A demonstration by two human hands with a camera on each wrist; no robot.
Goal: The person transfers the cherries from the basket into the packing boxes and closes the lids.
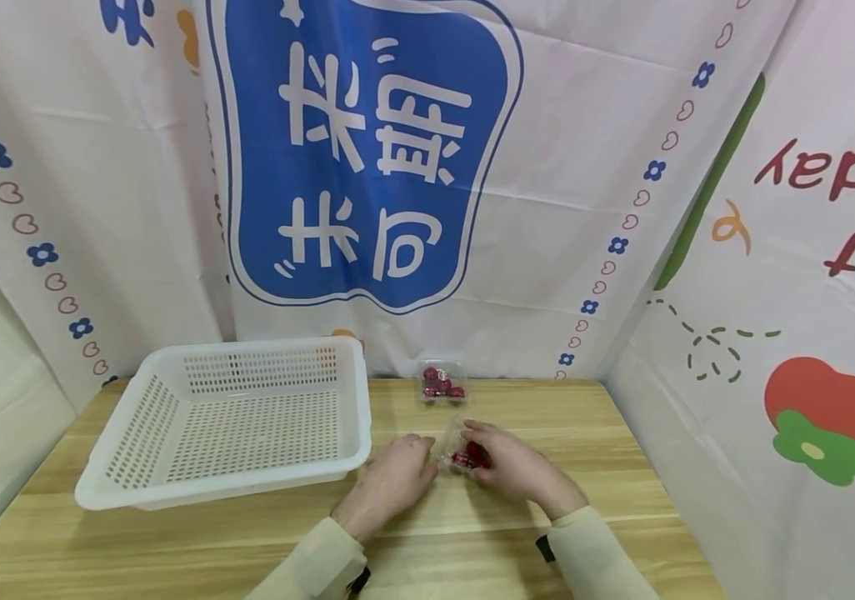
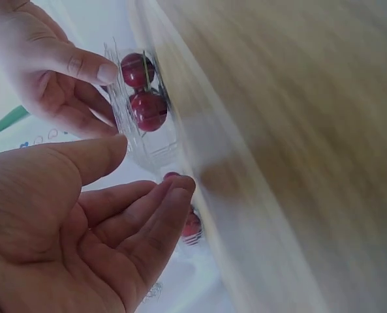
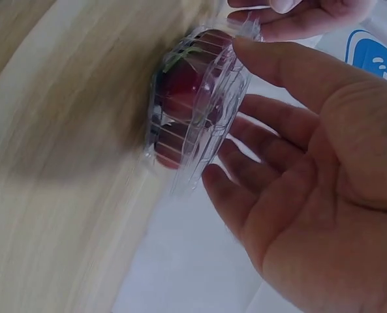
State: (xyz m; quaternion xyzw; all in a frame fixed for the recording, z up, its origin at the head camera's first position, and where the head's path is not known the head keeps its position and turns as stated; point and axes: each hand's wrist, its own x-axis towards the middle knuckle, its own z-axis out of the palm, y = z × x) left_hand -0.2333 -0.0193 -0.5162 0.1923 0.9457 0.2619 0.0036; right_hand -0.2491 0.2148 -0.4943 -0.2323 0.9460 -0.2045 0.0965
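Observation:
A clear plastic clamshell box (image 3: 209, 124) with dark red cherries (image 2: 147, 109) inside sits on the wooden table, its lid down. My right hand (image 1: 513, 467) is over its right side, thumb and fingers spanning the lid; in the right wrist view the thumb touches one edge. My left hand (image 1: 397, 473) is close by on the box's left, palm turned toward it, fingers loosely bent with nothing in them. Part of the box is hidden under the right hand in the head view. Behind it stands a second clear box of cherries (image 1: 442, 385).
A large white perforated plastic basket (image 1: 363, 417) stands on the left of the wooden table (image 1: 465, 550), with no contents visible. Printed cloth curtains (image 1: 547, 208) hang right behind the table's back edge and along both sides.

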